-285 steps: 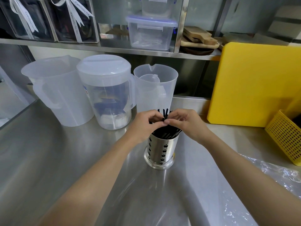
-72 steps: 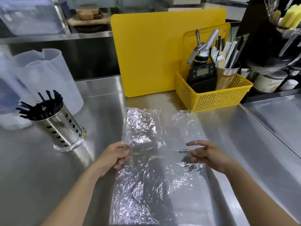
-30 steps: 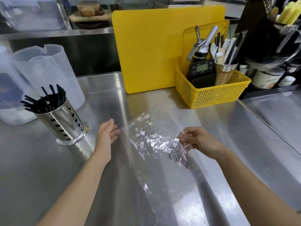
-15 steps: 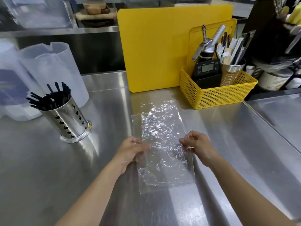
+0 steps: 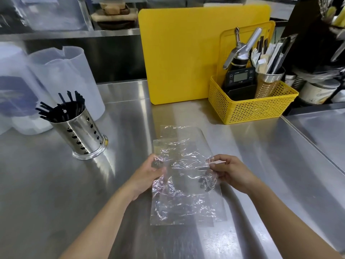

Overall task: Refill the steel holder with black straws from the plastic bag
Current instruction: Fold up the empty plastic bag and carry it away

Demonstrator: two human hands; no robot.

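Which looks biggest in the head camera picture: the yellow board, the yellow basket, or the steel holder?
1. Yellow board
2. Yellow basket
3. Steel holder
The holder is nearer the camera, yet looks smallest.

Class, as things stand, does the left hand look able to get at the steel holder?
Probably yes, once it lets go: the left hand grips the plastic bag, but bare counter lies between it and the steel holder, with nothing in the way.
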